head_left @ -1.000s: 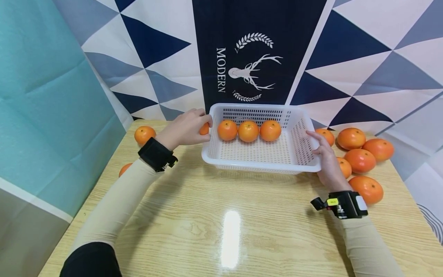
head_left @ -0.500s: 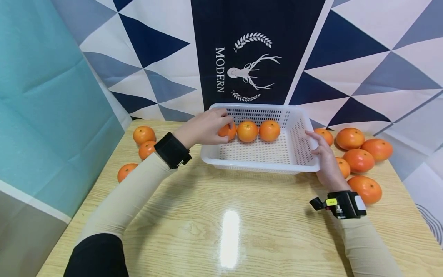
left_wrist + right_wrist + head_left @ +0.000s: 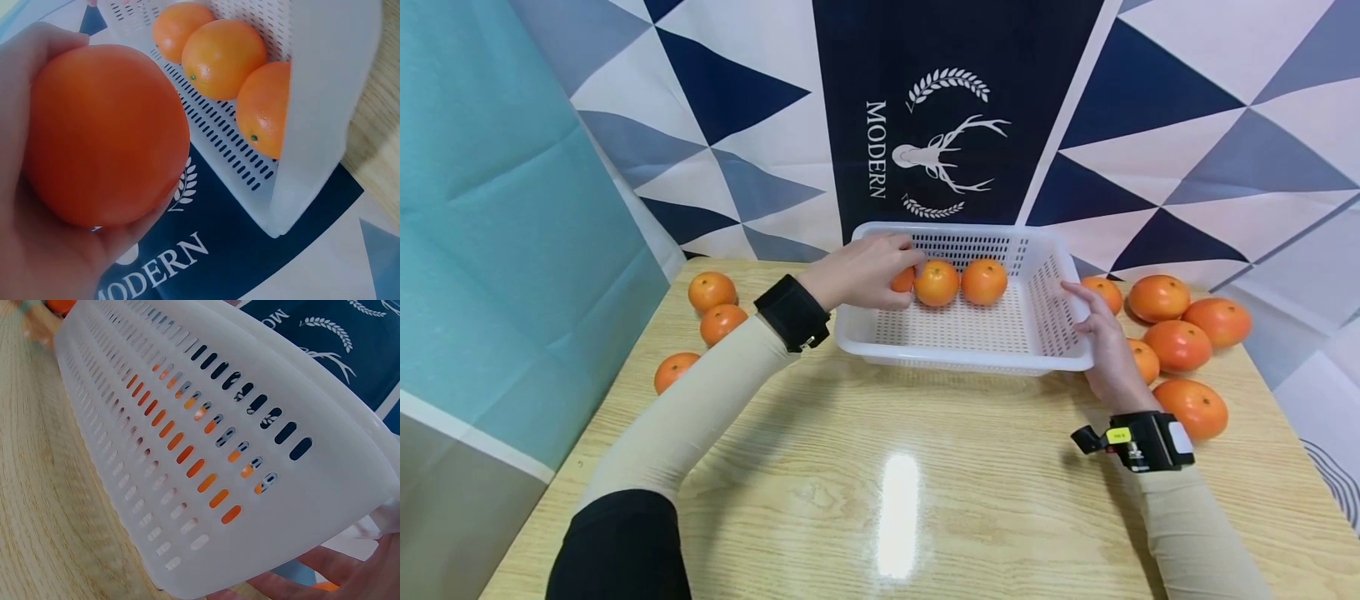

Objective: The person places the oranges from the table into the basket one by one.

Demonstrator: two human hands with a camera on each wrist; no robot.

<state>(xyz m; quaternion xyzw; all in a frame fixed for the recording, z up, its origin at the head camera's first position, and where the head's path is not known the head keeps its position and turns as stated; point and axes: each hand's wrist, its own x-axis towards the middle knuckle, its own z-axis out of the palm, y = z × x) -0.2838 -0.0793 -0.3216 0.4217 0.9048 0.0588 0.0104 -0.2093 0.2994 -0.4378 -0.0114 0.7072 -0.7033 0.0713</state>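
Note:
My left hand (image 3: pixel 891 268) grips an orange (image 3: pixel 106 134) in its palm, over the back left corner of a white perforated basket (image 3: pixel 962 362). Three oranges lie in a row along the basket's back wall (image 3: pixel 225 59); the head view shows two of them plainly (image 3: pixel 936 283) (image 3: pixel 984 282), and my left hand covers most of the third. My right hand (image 3: pixel 1090 321) lies with straight fingers against the basket's right wall (image 3: pixel 219 456), its fingers (image 3: pixel 337 575) low at the rim.
Several loose oranges (image 3: pixel 1180 346) crowd the table right of the basket, just behind my right hand. Three more oranges (image 3: pixel 722 323) sit at the table's left edge. A patterned cloth hangs close behind the basket; a teal panel stands at the left.
My left hand has carried its orange rightward from outside the basket's left rim to over the basket. Two oranges on the left came into sight. The right hand stayed put.

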